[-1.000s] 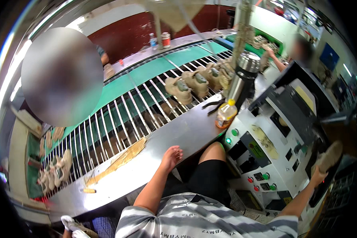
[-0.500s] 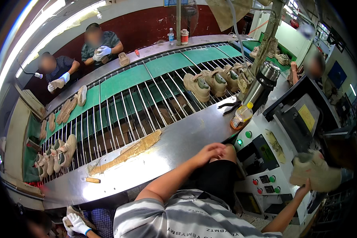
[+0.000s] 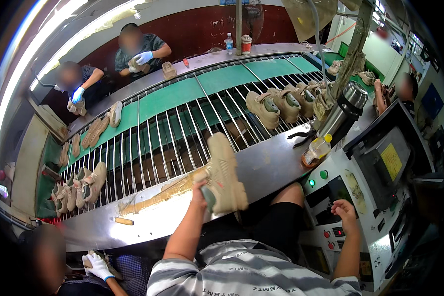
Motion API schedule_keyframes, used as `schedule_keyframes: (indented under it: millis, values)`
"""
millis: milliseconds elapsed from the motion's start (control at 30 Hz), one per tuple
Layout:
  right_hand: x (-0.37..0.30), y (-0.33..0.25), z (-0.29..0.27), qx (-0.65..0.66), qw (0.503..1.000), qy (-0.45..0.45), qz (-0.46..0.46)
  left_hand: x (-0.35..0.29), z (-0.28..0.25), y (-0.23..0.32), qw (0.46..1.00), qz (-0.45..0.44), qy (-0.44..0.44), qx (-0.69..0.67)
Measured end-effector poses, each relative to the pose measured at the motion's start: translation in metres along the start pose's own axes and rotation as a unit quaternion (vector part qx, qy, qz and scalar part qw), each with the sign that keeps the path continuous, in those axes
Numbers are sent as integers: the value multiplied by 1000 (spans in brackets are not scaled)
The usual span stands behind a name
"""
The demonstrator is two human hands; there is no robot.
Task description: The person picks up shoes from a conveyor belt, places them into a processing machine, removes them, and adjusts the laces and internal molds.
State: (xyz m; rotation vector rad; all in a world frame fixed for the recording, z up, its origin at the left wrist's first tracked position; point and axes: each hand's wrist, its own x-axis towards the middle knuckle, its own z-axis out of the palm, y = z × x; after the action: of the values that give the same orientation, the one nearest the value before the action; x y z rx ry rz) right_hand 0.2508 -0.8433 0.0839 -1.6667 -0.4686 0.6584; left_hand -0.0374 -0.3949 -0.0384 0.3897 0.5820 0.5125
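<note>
A beige sneaker (image 3: 226, 173) is in my left hand (image 3: 198, 197), held up on its side over the near metal ledge. My fingers grip it by the heel end, beside its green-grey lining. My right hand (image 3: 348, 216) is raised in front of the white control panel (image 3: 352, 180), its fingers loosely bent and apart, holding nothing. The panel carries green and red buttons and dark displays. Whether any finger touches it I cannot tell.
Beige shoes (image 3: 264, 108) stand on the rod conveyor (image 3: 170, 143), with more shoes (image 3: 91, 185) at its left end. A steel thermos (image 3: 344, 109), a drink bottle (image 3: 316, 150) and black pliers (image 3: 301, 137) crowd the right. Gloved co-workers (image 3: 139, 53) handle shoe parts across the line; another gloved hand (image 3: 99, 266) is lower left.
A beige shoe was in my right hand at the far right; now my left hand holds one over the ledge. My right hand is empty and further up the panel. The view has shifted slightly.
</note>
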Motion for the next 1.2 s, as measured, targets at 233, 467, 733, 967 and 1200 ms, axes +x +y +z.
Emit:
schedule_keyframes:
  millis: [233, 467, 733, 967, 1200]
  values:
    - [-41, 158, -21, -37, 975, 87, 202, 90, -11, 144, 960, 81, 46, 265]
    - [-135, 308, 4, -287, 906, 79, 301, 229, -6, 146, 850, 260, 158, 429]
    - [-193, 421, 19, -423, 865, 38, 265, 264, 34, 126, 753, 280, 280, 526]
    - [-167, 387, 39, -386, 844, 57, 369, 233, 35, 109, 735, 306, 262, 546]
    - [-167, 374, 45, -332, 836, 128, 419, 221, 73, 95, 748, 290, 302, 515]
